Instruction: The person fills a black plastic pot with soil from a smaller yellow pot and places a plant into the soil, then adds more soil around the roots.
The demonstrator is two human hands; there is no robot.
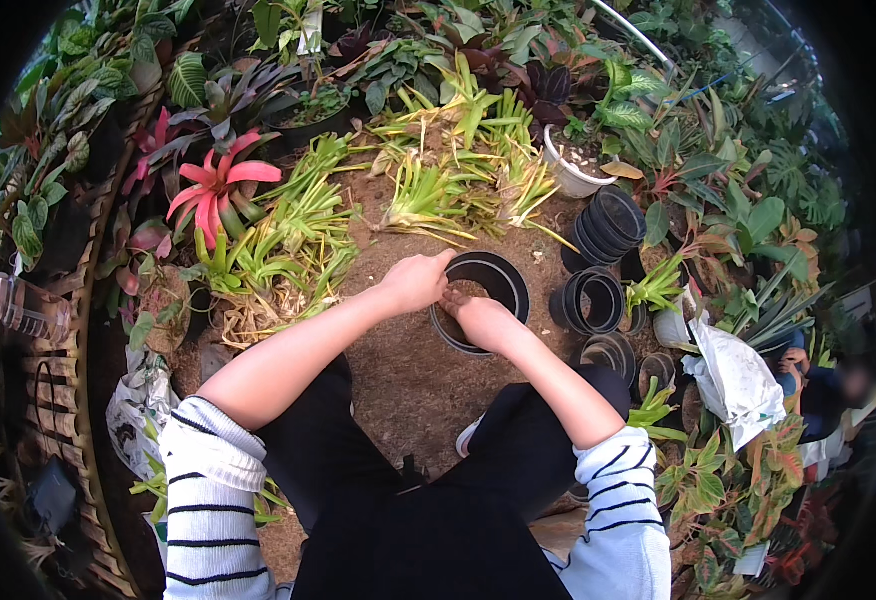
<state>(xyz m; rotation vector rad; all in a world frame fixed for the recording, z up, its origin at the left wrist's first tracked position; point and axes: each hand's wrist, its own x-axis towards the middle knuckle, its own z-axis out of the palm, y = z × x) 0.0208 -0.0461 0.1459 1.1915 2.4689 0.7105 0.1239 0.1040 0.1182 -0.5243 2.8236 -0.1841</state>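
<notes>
A round black plastic plant pot stands on the brown ground in front of me, with brownish material visible inside. My left hand is at the pot's left rim, its fingers curled. Over the pot's opening is my right hand, its fingertips bunched close to those of the left. Whether either hand holds something small between the fingertips cannot be made out. Uprooted green and yellow leafy plants lie beyond the pot, and more of them lie to its left, with dry leaves and roots.
Stacked black pots and smaller nested ones stand to the right. A white pot sits behind them. A white plastic bag lies at the right, another at the left. A pink-red bromeliad grows at the left. A person is at the far right.
</notes>
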